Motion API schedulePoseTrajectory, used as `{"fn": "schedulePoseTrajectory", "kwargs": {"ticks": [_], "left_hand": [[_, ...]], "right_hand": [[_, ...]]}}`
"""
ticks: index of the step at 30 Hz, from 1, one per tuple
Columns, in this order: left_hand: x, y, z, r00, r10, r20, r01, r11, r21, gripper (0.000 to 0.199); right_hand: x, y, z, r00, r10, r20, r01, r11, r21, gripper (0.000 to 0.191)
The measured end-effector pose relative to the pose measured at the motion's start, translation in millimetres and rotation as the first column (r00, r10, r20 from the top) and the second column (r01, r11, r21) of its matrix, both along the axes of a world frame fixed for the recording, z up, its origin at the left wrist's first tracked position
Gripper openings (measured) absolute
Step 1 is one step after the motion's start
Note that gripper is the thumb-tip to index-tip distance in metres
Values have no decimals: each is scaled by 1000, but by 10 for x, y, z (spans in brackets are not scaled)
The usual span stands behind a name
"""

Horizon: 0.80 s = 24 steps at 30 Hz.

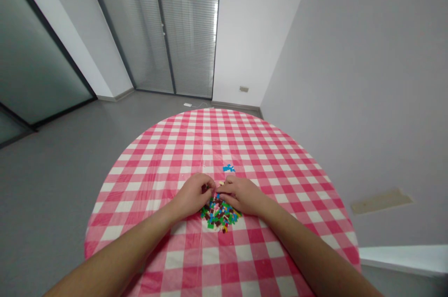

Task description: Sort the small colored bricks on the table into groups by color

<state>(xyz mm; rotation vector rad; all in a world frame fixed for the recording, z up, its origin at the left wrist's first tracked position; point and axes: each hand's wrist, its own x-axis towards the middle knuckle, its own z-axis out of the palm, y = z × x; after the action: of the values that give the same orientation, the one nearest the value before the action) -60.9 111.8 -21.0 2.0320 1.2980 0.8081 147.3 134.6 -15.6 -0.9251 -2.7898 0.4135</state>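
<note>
Gingham tablecloth (147, 185) — bricks (219, 215) under left hand (191, 196), right hand (241, 195).

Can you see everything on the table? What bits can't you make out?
All of these are in the head view:
Anything held between the left hand and right hand is hidden by the hands themselves.
The far part of the pile of small coloured pieces is covered by both hands.
The exact shapes of the blue pieces are too small to tell.
The near edge of the checked tablecloth is cut off by the bottom of the picture.
</note>
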Motion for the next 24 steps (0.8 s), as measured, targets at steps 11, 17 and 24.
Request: {"fn": "schedulePoseTrajectory", "kwargs": {"ticks": [11, 17, 24], "left_hand": [[-6, 9, -7, 1000, 7, 0, -7, 1000, -23, 15], [-9, 7, 0, 1000, -10, 9, 10, 1000, -17, 17], [-11, 10, -21, 1000, -17, 21, 17, 1000, -14, 17]], "right_hand": [[-17, -10, -5, 999, 7, -47, -9, 998, -54, 21], [-9, -7, -14, 996, 15, -93, -23, 996, -91, 21], [-18, -23, -23, 997, -3, -82, -4, 996, -90, 26]]}}
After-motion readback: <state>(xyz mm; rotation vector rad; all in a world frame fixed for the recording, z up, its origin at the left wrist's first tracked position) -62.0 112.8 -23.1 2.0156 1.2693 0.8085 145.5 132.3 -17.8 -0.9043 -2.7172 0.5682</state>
